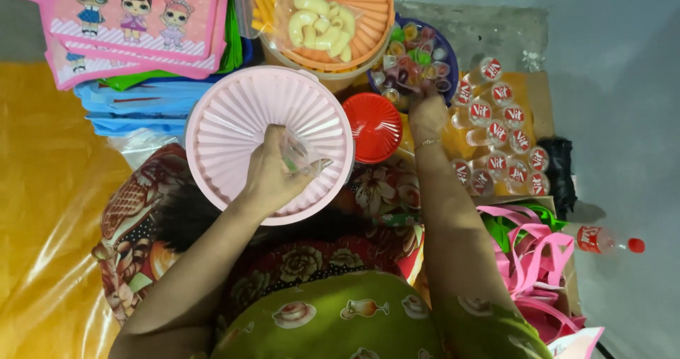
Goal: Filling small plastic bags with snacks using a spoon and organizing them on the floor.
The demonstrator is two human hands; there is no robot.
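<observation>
I see my left hand [273, 171] closed around a small clear plastic bag [303, 157], pinching it over the middle of a big ribbed pink lid [227, 118] that sits in front of my lap. The bag looks crumpled, with something greenish inside that I can't make out. My right hand [427, 109] reaches forward to the near edge of a dark blue bowl [448, 43] filled with small jelly cups [414, 54] in mixed colours; the fingers are curled down among the cups, but I cannot tell whether they grip one.

Between my two hands, just right of the pink lid, lies a small red lid [374, 125]. Behind the pink lid is an orange ribbed lid [368, 4] on a tub, with clear bags of pale puffed snacks [319, 22] resting on top. To the right of my right arm, a cluster of small capped water cups [499, 128] with red and white tops stands on yellow sheeting, close beside the blue bowl. Farther right, a plastic bottle [602, 240] with a red cap lies on its side on the grey floor [609, 61]. Pink and green bags [535, 249] with loop handles are heaped at my right knee. At the far left is a stack of pink cartoon-printed bags [134, 19] over blue ones [131, 104].
</observation>
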